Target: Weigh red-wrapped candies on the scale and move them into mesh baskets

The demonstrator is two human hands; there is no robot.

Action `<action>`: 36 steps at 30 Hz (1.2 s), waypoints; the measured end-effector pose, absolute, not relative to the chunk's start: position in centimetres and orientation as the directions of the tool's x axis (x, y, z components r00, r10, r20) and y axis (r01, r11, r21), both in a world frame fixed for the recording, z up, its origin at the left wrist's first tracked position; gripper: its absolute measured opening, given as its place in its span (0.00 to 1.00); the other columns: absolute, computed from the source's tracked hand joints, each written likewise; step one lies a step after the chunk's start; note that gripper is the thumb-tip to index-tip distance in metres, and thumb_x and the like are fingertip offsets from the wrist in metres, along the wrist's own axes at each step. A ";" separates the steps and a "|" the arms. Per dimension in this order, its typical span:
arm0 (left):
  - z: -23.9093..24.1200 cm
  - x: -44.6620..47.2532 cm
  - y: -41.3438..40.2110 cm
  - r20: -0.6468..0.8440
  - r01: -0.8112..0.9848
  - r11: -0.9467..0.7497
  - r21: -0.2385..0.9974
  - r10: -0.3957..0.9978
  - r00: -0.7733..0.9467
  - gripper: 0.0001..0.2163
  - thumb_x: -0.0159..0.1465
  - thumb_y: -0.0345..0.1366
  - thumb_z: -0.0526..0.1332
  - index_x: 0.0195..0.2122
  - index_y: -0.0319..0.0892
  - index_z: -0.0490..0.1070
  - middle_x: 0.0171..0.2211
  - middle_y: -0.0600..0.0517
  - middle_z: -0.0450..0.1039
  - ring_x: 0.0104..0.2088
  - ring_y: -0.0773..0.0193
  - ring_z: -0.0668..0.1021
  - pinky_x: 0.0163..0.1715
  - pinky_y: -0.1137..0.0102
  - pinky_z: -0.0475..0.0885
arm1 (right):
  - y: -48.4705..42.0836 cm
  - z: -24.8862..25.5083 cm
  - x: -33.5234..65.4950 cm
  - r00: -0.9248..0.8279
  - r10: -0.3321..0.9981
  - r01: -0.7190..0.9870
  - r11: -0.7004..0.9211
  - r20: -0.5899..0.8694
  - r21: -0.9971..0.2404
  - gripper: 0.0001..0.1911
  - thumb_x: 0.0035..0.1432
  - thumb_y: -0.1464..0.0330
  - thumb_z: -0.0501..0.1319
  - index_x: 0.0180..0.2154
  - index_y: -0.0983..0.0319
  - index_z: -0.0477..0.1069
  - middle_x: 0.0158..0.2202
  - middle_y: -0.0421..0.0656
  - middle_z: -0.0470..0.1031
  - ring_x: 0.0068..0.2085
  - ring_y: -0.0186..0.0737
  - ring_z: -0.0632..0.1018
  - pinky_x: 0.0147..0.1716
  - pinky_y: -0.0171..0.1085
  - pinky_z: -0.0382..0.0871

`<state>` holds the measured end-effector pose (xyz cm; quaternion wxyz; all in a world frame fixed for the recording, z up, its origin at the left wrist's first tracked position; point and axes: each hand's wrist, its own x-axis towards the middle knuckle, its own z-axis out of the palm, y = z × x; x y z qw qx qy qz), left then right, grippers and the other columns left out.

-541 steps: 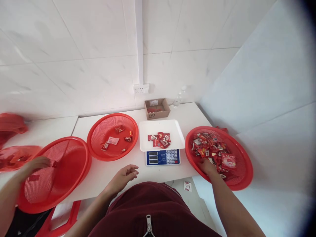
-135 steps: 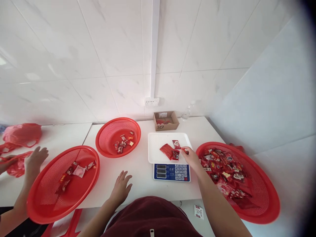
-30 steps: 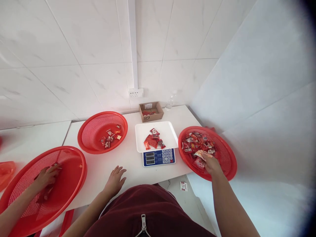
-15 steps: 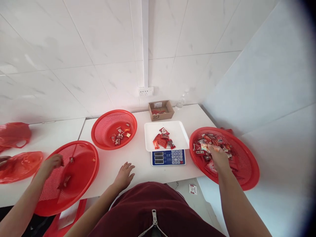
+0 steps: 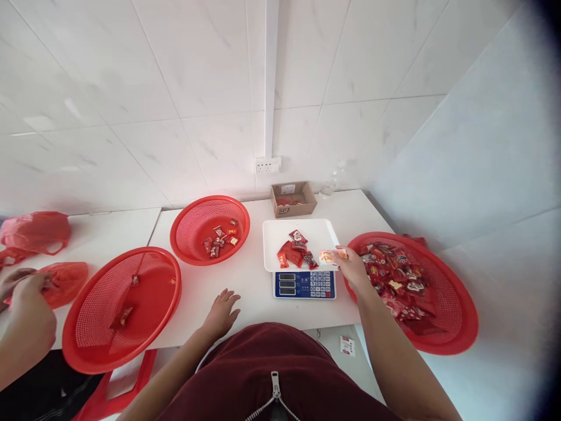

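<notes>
Pinched in my right hand (image 5: 354, 269) is a pale orange-and-white snack packet (image 5: 329, 256), held over the right front of the white scale tray (image 5: 274, 234). Several red and dark wrapped snacks (image 5: 298, 250) lie in a small heap on that tray. Below it the blue keypad panel (image 5: 304, 285) of the scale faces me. My left hand (image 5: 222, 314) rests on the white table with its fingers spread and nothing in it. Beside my right forearm stands a red basket (image 5: 464, 304) full of mixed wrapped snacks (image 5: 397, 275).
Another red basket (image 5: 184, 225) with several snacks stands behind my left hand. Farther left, a nearly bare red basket (image 5: 153, 316) sits near a co-worker's hands (image 5: 30, 298), which handle a red plastic bag (image 5: 72, 280). A cardboard box (image 5: 293, 206) and clear bottle (image 5: 329, 186) stand by the wall.
My right hand has moved left from the right basket to the tray, carrying the packet. My left hand stays put. The co-worker's hand has gone from the left basket to the red bag.
</notes>
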<state>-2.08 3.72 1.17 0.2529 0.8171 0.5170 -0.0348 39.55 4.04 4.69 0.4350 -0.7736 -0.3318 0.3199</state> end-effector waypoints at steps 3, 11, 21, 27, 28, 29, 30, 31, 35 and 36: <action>1.1 -2.3 3.7 -0.314 0.862 -0.333 0.383 0.830 0.460 0.17 0.61 0.32 0.57 0.53 0.44 0.68 0.58 0.46 0.66 0.62 0.52 0.61 0.60 0.54 0.58 | 5.5 4.3 38.4 0.501 0.823 0.216 -0.419 -0.268 -0.882 0.28 0.48 0.55 0.62 0.49 0.60 0.69 0.43 0.48 0.76 0.39 0.42 0.78 0.31 0.36 0.72; 1.1 -2.4 3.7 -0.320 0.874 -0.306 0.378 0.843 0.433 0.18 0.61 0.32 0.57 0.53 0.45 0.67 0.58 0.47 0.65 0.62 0.51 0.60 0.60 0.53 0.59 | 6.8 2.9 38.7 0.538 0.840 0.577 -0.422 -0.063 -0.699 0.27 0.54 0.60 0.55 0.54 0.62 0.64 0.52 0.51 0.71 0.52 0.47 0.72 0.53 0.45 0.64; 0.2 -2.6 3.7 -0.324 0.865 -0.289 0.410 0.840 0.434 0.18 0.60 0.33 0.57 0.53 0.45 0.67 0.58 0.46 0.65 0.63 0.52 0.61 0.60 0.53 0.58 | 1.6 -0.6 40.1 0.548 0.836 0.724 -0.460 0.023 -0.514 0.27 0.58 0.63 0.47 0.57 0.64 0.61 0.58 0.53 0.64 0.61 0.50 0.61 0.59 0.49 0.55; 0.3 -2.0 4.0 -0.347 0.863 -0.307 0.402 0.821 0.453 0.18 0.61 0.32 0.57 0.53 0.43 0.67 0.58 0.44 0.65 0.63 0.50 0.59 0.60 0.53 0.57 | 0.7 -0.6 39.3 0.601 0.795 0.642 -0.543 -0.084 -0.541 0.30 0.59 0.64 0.42 0.62 0.65 0.53 0.61 0.54 0.60 0.62 0.51 0.62 0.57 0.49 0.58; 0.3 -2.0 4.1 -0.346 0.861 -0.310 0.402 0.819 0.457 0.18 0.61 0.32 0.57 0.53 0.43 0.67 0.58 0.45 0.65 0.63 0.51 0.59 0.60 0.52 0.57 | 0.7 -0.4 39.3 0.612 0.784 0.628 -0.558 -0.099 -0.542 0.31 0.59 0.64 0.42 0.63 0.65 0.52 0.62 0.55 0.60 0.61 0.52 0.63 0.57 0.50 0.59; 0.2 -2.0 4.1 -0.344 0.859 -0.314 0.404 0.818 0.461 0.18 0.61 0.32 0.57 0.53 0.44 0.67 0.58 0.45 0.65 0.63 0.51 0.60 0.60 0.52 0.57 | 0.7 -0.4 39.3 0.620 0.777 0.618 -0.569 -0.109 -0.542 0.31 0.59 0.64 0.43 0.63 0.65 0.51 0.62 0.56 0.60 0.61 0.53 0.64 0.56 0.50 0.59; 0.0 -2.0 4.1 -0.342 0.857 -0.317 0.407 0.817 0.465 0.18 0.61 0.32 0.57 0.53 0.44 0.67 0.58 0.46 0.65 0.63 0.51 0.60 0.60 0.52 0.58 | 0.8 -0.3 39.3 0.625 0.772 0.612 -0.576 -0.115 -0.541 0.32 0.59 0.63 0.43 0.64 0.65 0.51 0.62 0.56 0.60 0.60 0.53 0.65 0.56 0.50 0.60; -0.1 -2.1 4.0 -0.341 0.855 -0.320 0.408 0.815 0.468 0.18 0.61 0.32 0.57 0.53 0.45 0.67 0.58 0.46 0.65 0.63 0.52 0.60 0.60 0.52 0.58 | 0.8 -0.3 39.4 0.629 0.768 0.607 -0.581 -0.117 -0.542 0.32 0.59 0.63 0.44 0.64 0.65 0.51 0.61 0.56 0.60 0.60 0.53 0.65 0.55 0.49 0.60; -0.5 -2.6 3.9 -0.351 0.853 -0.320 0.413 0.808 0.473 0.19 0.60 0.32 0.57 0.53 0.44 0.66 0.58 0.46 0.65 0.63 0.52 0.60 0.60 0.53 0.58 | 0.8 -0.4 39.4 0.638 0.761 0.596 -0.586 -0.120 -0.549 0.32 0.58 0.63 0.46 0.64 0.63 0.51 0.61 0.54 0.61 0.60 0.53 0.65 0.56 0.49 0.61; -0.5 -2.8 3.8 -0.355 0.852 -0.319 0.415 0.805 0.475 0.19 0.60 0.32 0.57 0.53 0.44 0.66 0.58 0.45 0.65 0.63 0.52 0.60 0.60 0.53 0.58 | 0.8 -0.4 39.4 0.636 0.762 0.597 -0.584 -0.119 -0.549 0.32 0.58 0.63 0.46 0.64 0.63 0.51 0.61 0.53 0.61 0.60 0.53 0.65 0.56 0.49 0.60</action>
